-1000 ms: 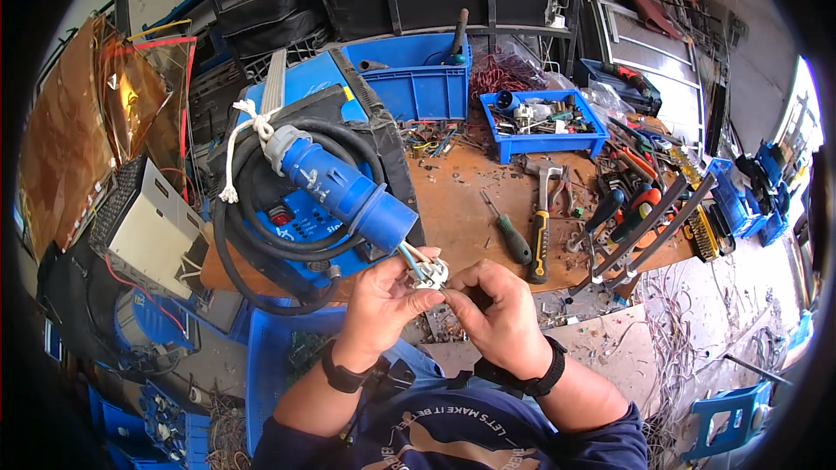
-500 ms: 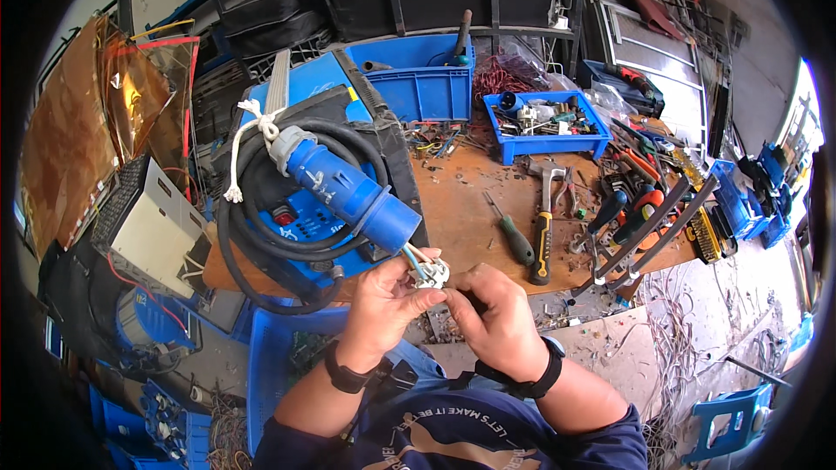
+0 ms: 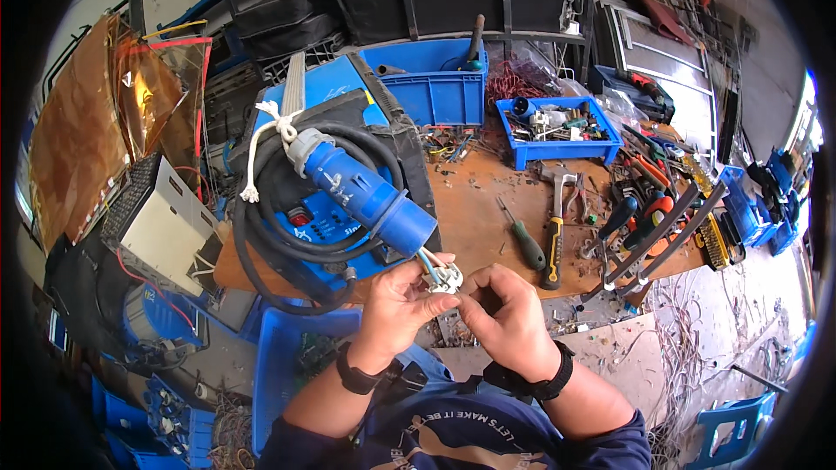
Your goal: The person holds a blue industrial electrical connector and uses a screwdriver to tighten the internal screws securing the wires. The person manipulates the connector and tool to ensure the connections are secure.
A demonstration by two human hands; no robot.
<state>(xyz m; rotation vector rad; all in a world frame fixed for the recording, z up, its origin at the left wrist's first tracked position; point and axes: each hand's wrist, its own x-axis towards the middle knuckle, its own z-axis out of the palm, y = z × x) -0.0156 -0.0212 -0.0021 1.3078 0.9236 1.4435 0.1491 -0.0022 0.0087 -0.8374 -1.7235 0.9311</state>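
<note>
My left hand [image 3: 399, 312] grips a white connector insert [image 3: 444, 277], with its thumb across the near side. My right hand [image 3: 509, 322] is closed in a pinch at the insert's lower right; whatever lies between its fingertips is too small to make out. Pale blue and brown wires run from the insert up into a large blue cylindrical plug [image 3: 370, 196]. The plug lies tilted on coiled black cable [image 3: 257, 261] over a blue-and-black machine [image 3: 316, 233], with knotted white rope [image 3: 280, 122] near its grey top end.
The wooden bench [image 3: 470, 200] holds a green screwdriver [image 3: 527, 244], hammer [image 3: 554, 244], scattered tools [image 3: 649, 218], a blue parts tray [image 3: 562, 152] and a deeper blue bin [image 3: 431, 100]. A white casing [image 3: 165, 226] stands left. Below are a blue crate [image 3: 266, 383], loose wires and a blue stool [image 3: 731, 431].
The whole scene has shifted slightly rightward in the view, as if my head moved. My hands remain on the insert in much the same pose.
</note>
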